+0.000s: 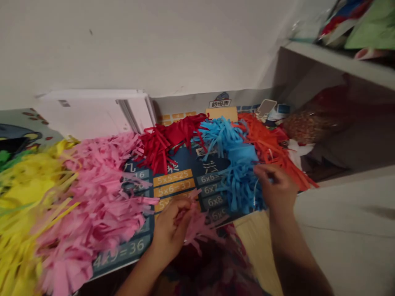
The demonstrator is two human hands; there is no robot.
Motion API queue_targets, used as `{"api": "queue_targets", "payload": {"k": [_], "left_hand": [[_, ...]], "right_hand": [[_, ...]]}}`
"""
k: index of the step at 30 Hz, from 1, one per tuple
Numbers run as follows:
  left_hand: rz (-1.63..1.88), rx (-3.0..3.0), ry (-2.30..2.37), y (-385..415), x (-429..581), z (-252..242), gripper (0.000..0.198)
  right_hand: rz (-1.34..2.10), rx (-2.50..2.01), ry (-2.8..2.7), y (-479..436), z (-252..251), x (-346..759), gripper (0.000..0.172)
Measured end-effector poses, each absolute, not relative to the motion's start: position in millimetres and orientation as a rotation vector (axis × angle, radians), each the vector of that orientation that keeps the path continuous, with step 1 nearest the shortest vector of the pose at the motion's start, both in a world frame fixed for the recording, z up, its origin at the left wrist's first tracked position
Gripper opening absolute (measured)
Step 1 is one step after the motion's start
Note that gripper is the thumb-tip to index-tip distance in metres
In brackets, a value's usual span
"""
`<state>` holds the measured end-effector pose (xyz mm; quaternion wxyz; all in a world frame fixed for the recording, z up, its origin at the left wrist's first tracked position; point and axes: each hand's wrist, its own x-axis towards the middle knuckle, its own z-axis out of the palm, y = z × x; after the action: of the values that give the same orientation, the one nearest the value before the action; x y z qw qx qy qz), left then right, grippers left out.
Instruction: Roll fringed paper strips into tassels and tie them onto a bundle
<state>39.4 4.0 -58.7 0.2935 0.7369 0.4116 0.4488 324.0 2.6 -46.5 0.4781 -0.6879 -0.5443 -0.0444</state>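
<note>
Head view: piles of cut paper fringe lie in a row on a desk mat (173,181) printed with times tables.
Left hand: left hand (171,230) is closed on a bunch of pink strips (200,224), pinching them at the near edge of the mat.
Right hand: right hand (274,187) has its fingers curled into the blue fringe (234,164), gripping some strips at the right side of that pile.
Done so far: my guess is most of the cutting is finished, since yellow fringe (21,193), a big pink fringe (101,197) pile, red fringe (166,144), blue and orange fringe (271,144) are all in thin strips already.
Left to do: it looks like the loose strips are not yet tidied or joined up, but I cannot tell for sure.
How the paper looks: thin, floppy, bright strips, tangled and fluffy; picture is a bit blurry.
Around: white boxes (92,111) stand by the wall (154,45), and a grey shelf (333,61) is on the right.
</note>
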Motion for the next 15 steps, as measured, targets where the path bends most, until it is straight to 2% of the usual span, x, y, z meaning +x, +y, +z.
{"api": "queue_targets", "payload": {"k": [2,5,9,11,13,15], "left_hand": [[1.141,1.877,1.094,5.8,38.0,-55.5,0.012],[1.149,1.829,0.992,7.6,39.3,-55.6,0.016],[1.203,1.694,0.952,7.3,40.3,-63.8,0.013],[1.161,1.500,1.000,4.6,40.5,-66.7,0.015],[1.097,1.228,1.013,0.2,42.5,-65.8,0.024],[1.037,0.946,0.976,-4.6,47.0,-61.2,0.036]], "right_hand": [[-0.285,-1.996,-1.139,18.3,-44.6,373.3,0.032],[-0.216,-2.271,-1.143,36.9,-50.8,419.8,0.036],[-0.137,-2.285,-1.113,41.5,-54.5,432.5,0.025],[-0.166,-2.238,-1.058,32.6,-48.0,423.0,0.029],[-0.167,-2.158,-1.029,17.4,-39.0,398.5,0.036],[-0.021,-2.047,-1.093,-1.7,-31.8,358.2,0.039]]}}
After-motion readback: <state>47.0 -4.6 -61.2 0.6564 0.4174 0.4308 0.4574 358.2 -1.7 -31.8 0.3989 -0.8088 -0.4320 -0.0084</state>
